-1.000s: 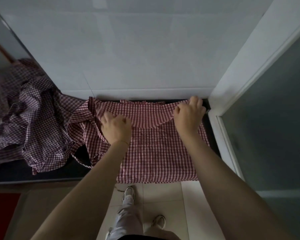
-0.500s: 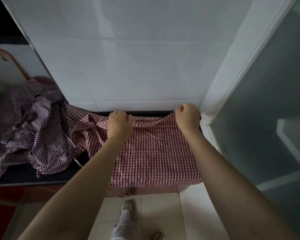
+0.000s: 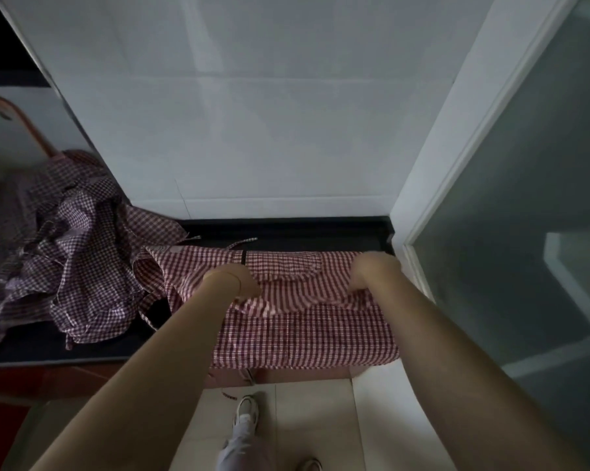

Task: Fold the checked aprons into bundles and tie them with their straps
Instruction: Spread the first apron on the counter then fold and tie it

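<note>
White wall tiles (image 3: 252,130) fill the upper frame above a dark counter (image 3: 320,232). At centre, a red checked apron (image 3: 303,334) lies on the counter, its lower edge hanging over the front. The left hand (image 3: 232,282) and right hand (image 3: 371,270) each grip a fold of the apron's upper layer, lifted toward the lower frame; the fingers are motion-blurred. The hands are apart. A heap of checked aprons (image 3: 76,266) lies at left on the counter. A thin strap (image 3: 242,242) trails behind the apron. One shoe (image 3: 246,411) shows on the floor at bottom.
</note>
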